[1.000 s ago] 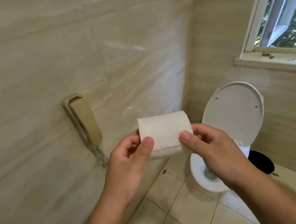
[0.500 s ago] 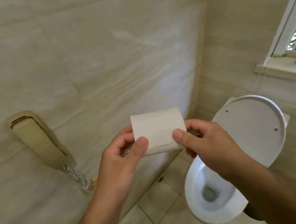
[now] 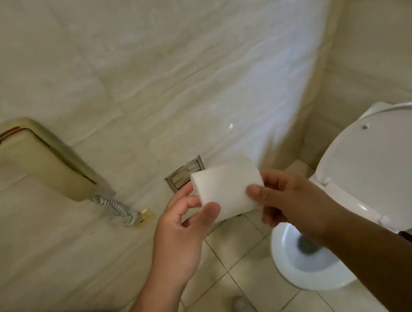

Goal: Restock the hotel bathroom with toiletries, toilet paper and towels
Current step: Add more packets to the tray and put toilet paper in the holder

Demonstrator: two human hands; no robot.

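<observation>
- white paper: the roll (image 3: pixel 228 190) is held up in front of the beige marble wall (image 3: pixel 185 64), lying on its side with one flat end turned to the left.
- the left hand (image 3: pixel 182 232) pinches the roll's left end. its thumb lies on the near face at the lower left corner and its fingers curl round behind the end.
- the right hand (image 3: pixel 288 205) grips the right end, thumb pressed on the near face and the other fingers curled behind and under.
- the roll sits between the two hands at the fingertips, above and ahead of both palms, not down in either palm.
- just behind the roll, a metal holder (image 3: pixel 185 176) is set into the wall. the roll covers its lower right part, and i cannot tell whether they touch.
- a beige phone (image 3: pixel 49 159) hangs on the wall well left of the roll. a striped cord (image 3: pixel 114 208) runs from its lower end to a small jack (image 3: pixel 144 216), near the left hand.
- the toilet is to the right, its bowl (image 3: pixel 293 271) partly under the right forearm, with water in it.
- the lid (image 3: pixel 390 169) stands raised, just right of the right hand.
- pale floor tiles (image 3: pixel 244 265) show between the arms, with a light shoe (image 3: pixel 244 311) at the bottom edge.
- the lower left corner is dark brown and too blurred to tell.
</observation>
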